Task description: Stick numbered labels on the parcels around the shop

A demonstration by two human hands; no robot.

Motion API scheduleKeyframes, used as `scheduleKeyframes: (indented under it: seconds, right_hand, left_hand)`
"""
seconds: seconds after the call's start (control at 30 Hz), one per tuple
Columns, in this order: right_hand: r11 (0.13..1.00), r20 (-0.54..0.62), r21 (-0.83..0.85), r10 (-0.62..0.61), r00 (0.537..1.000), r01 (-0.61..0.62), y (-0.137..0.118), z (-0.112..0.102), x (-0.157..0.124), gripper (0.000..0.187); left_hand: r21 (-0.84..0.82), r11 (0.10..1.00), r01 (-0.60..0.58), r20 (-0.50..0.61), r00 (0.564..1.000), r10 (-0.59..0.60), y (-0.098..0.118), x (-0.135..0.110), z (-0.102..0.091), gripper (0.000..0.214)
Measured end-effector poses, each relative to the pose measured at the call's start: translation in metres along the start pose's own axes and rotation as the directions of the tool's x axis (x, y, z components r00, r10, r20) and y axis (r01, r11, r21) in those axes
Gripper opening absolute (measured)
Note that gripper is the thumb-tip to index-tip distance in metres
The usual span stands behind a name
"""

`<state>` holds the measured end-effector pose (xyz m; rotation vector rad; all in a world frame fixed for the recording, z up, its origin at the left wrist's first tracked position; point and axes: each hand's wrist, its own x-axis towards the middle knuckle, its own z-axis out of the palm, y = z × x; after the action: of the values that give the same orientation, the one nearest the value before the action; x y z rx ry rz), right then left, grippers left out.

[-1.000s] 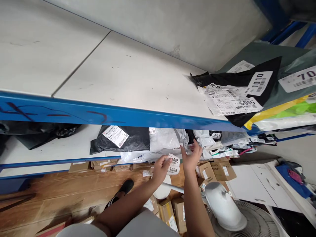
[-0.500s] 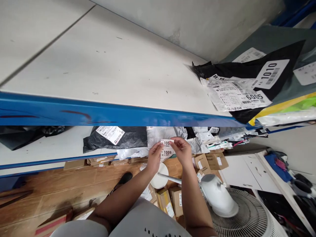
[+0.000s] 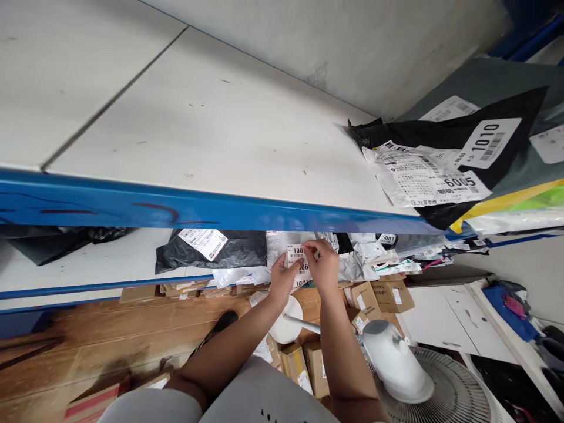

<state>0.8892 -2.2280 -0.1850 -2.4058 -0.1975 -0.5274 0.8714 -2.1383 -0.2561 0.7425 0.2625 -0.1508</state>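
Observation:
A strip of white number labels [image 3: 296,254] with barcodes is held up between both hands, just below the blue shelf edge. My left hand [image 3: 282,277] grips its left side, the thumb lying across the label that ends in "06". At the upper right corner of the top label, my right hand [image 3: 324,261] pinches with its fingertips, partly covering the number. Behind the strip lies a silvery parcel bag [image 3: 275,244] on the lower shelf. Left of that is a black parcel bag [image 3: 242,249] with a white shipping label.
Above, the white upper shelf [image 3: 247,135] with its blue edge [image 3: 211,210] carries parcel bags marked 1010 [image 3: 489,141] and 6005 [image 3: 434,179] at right. Below are cardboard boxes [image 3: 297,364], a white round stand base [image 3: 286,320] and a fan [image 3: 445,382].
My left thumb has slid over the second label of the strip. My right fingers have curled in closer at the top corner. The view has shifted slightly.

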Motion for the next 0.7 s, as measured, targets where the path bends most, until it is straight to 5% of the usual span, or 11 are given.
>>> scheduleKeyframes:
  seconds: [0.7]
  right_hand:
    - [0.999, 0.090, 0.040, 0.004, 0.996, -0.008, 0.0038, 0.0032, 0.0013, 0.011]
  left_hand:
    - [0.226, 0.973, -0.055, 0.056, 0.997, 0.043, 0.0034, 0.0026, -0.0069, 0.035]
